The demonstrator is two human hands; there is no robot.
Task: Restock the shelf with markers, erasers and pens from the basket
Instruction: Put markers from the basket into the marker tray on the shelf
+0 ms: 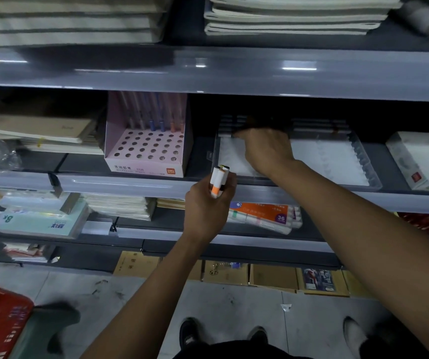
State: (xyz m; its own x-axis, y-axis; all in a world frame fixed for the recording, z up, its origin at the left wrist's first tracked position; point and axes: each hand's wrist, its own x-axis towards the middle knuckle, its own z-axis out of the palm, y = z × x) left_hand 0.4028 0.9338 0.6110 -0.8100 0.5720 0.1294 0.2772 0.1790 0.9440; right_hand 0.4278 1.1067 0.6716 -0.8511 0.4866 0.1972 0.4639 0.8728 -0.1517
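The right hand [265,149] reaches into the clear tray [363,161], fingers hidden under the shelf edge. The left hand [206,208] grips white-and-orange markers [218,181] just below.

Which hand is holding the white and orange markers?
The left hand, out in front of the shelf edge, grips the white and orange markers. The right hand reaches deep into the clear tray instead.
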